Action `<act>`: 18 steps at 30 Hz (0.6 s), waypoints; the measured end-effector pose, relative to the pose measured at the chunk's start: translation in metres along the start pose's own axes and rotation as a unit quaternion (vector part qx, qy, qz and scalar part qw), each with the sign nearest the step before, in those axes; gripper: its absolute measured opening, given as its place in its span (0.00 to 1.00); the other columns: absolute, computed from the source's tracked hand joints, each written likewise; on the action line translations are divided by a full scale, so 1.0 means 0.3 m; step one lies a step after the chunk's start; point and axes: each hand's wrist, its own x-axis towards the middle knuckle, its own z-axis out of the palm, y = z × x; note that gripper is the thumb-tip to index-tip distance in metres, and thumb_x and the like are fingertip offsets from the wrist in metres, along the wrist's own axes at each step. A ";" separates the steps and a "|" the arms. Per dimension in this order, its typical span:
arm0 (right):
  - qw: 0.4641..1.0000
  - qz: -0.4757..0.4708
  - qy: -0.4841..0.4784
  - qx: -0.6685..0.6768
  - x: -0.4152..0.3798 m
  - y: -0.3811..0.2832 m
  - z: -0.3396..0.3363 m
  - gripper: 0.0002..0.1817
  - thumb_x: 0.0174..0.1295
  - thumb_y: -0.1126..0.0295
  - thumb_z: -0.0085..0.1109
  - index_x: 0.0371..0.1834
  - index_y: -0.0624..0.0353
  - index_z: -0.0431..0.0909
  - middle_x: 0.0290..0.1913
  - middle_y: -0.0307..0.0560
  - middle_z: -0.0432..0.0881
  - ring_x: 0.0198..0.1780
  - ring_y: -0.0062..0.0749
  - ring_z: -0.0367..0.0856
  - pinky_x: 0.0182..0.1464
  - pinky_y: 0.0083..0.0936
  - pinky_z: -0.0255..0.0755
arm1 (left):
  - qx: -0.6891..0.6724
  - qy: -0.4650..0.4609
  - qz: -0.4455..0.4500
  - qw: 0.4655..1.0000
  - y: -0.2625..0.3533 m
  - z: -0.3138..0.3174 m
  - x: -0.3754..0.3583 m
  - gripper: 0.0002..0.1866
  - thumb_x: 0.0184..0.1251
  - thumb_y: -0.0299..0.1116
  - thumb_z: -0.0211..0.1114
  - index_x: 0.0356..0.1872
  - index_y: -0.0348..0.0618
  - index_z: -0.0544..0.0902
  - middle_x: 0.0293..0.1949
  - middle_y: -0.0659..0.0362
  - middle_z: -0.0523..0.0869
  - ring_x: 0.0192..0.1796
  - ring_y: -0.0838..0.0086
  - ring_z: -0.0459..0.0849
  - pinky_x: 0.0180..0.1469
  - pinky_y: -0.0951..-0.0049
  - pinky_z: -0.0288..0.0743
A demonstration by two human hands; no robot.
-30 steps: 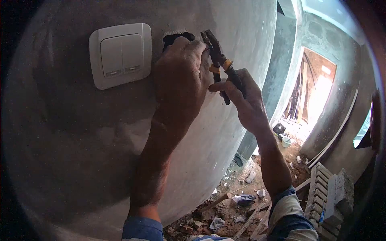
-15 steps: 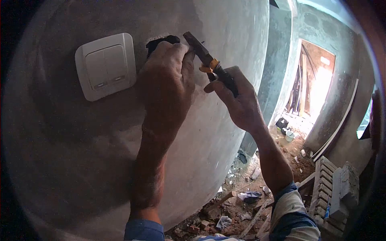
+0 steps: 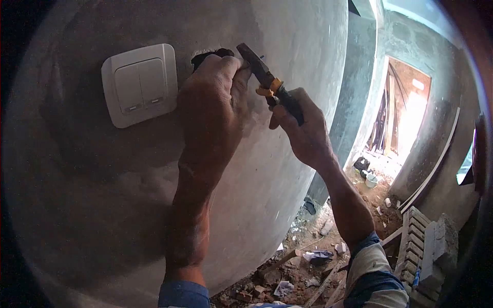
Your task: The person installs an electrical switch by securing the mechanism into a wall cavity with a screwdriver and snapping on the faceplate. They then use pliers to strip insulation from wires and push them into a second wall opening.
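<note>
My right hand (image 3: 308, 131) is closed round the black and yellow handles of combination pliers (image 3: 260, 68), which point up and to the left. A thin dark stub, perhaps a wire end, sticks out beside their jaws. Just left of the jaws, my left hand (image 3: 215, 97) is closed in a pinch; what its fingers hold is hidden. Behind those fingers is a dark wall box opening (image 3: 213, 55) with a rough edge. To its left, a white double light switch (image 3: 139, 86) is mounted on the grey plastered wall (image 3: 118, 205).
Rubble and scraps (image 3: 287, 274) litter the floor below. At the lower right are a slatted wooden piece (image 3: 411, 244) and concrete blocks (image 3: 441, 241). A bright doorway (image 3: 405, 108) opens farther back, with a white bucket (image 3: 371, 180) near it.
The view has shifted slightly, so the wall and switch appear a little farther right. My right-hand fingers have moved slightly on the plier handles. The left hand keeps its pinch.
</note>
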 end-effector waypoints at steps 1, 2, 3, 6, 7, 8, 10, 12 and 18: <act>1.000 -0.001 0.000 0.000 0.000 -0.004 -0.002 0.14 0.70 0.60 0.56 0.41 0.61 0.72 0.28 0.48 0.83 0.29 0.26 0.80 0.32 0.28 0.72 | 0.001 0.001 0.000 1.000 0.002 -0.005 0.001 0.10 0.67 0.32 0.60 0.37 0.34 0.81 0.35 0.46 0.84 0.38 0.53 0.84 0.42 0.61 0.74; 0.999 0.038 -0.008 -0.021 -0.001 -0.010 -0.005 0.14 0.70 0.59 0.56 0.40 0.61 0.72 0.26 0.47 0.82 0.27 0.27 0.80 0.31 0.29 0.72 | 0.000 -0.015 -0.008 1.000 0.006 -0.012 0.001 0.10 0.67 0.32 0.60 0.37 0.34 0.81 0.35 0.45 0.84 0.38 0.52 0.84 0.42 0.60 0.74; 0.996 0.077 -0.015 -0.043 -0.001 -0.014 -0.008 0.14 0.70 0.59 0.56 0.39 0.61 0.71 0.24 0.47 0.82 0.25 0.28 0.79 0.29 0.29 0.72 | 0.000 -0.032 -0.017 0.999 0.011 -0.019 0.003 0.10 0.67 0.32 0.59 0.37 0.33 0.81 0.35 0.45 0.84 0.38 0.51 0.84 0.42 0.60 0.74; 0.993 0.090 -0.009 -0.081 -0.003 -0.022 -0.005 0.14 0.70 0.60 0.55 0.38 0.61 0.71 0.22 0.46 0.80 0.23 0.29 0.78 0.27 0.31 0.72 | -0.008 -0.084 -0.055 0.995 0.033 -0.044 0.016 0.10 0.68 0.33 0.59 0.37 0.34 0.81 0.34 0.44 0.83 0.38 0.51 0.83 0.41 0.60 0.73; 0.993 0.091 -0.008 -0.081 -0.005 -0.032 -0.006 0.14 0.70 0.60 0.55 0.38 0.61 0.71 0.22 0.46 0.80 0.23 0.29 0.78 0.27 0.31 0.72 | -0.009 -0.085 -0.054 0.995 0.031 -0.038 0.015 0.10 0.68 0.33 0.59 0.37 0.34 0.81 0.34 0.44 0.83 0.38 0.51 0.83 0.41 0.60 0.73; 0.992 0.103 -0.016 -0.073 -0.007 -0.048 -0.008 0.14 0.70 0.60 0.55 0.38 0.61 0.71 0.23 0.47 0.81 0.24 0.30 0.80 0.29 0.31 0.73 | 0.002 -0.071 -0.041 0.997 0.026 -0.028 0.014 0.09 0.68 0.32 0.59 0.36 0.35 0.80 0.34 0.45 0.83 0.38 0.51 0.82 0.40 0.59 0.72; 0.991 0.115 -0.025 -0.065 -0.010 -0.056 -0.012 0.13 0.70 0.61 0.55 0.39 0.61 0.72 0.24 0.48 0.82 0.25 0.30 0.82 0.30 0.31 0.74 | 0.012 -0.057 -0.027 0.998 0.019 -0.015 0.011 0.09 0.67 0.32 0.60 0.35 0.35 0.80 0.33 0.45 0.82 0.37 0.51 0.82 0.39 0.59 0.72; 0.998 0.030 -0.030 -0.047 -0.015 -0.056 -0.021 0.12 0.71 0.62 0.53 0.41 0.62 0.73 0.27 0.51 0.84 0.29 0.33 0.85 0.34 0.32 0.76 | 0.003 -0.033 -0.011 0.999 0.017 -0.008 0.011 0.07 0.66 0.30 0.61 0.33 0.37 0.78 0.31 0.47 0.80 0.35 0.52 0.80 0.38 0.59 0.70; 0.992 0.051 -0.086 -0.077 -0.026 -0.157 -0.082 0.13 0.72 0.62 0.52 0.44 0.63 0.73 0.28 0.53 0.85 0.32 0.36 0.87 0.36 0.32 0.77 | 0.089 -0.030 0.050 0.994 0.018 0.008 0.003 0.04 0.62 0.27 0.66 0.34 0.38 0.80 0.30 0.54 0.80 0.33 0.61 0.82 0.36 0.61 0.75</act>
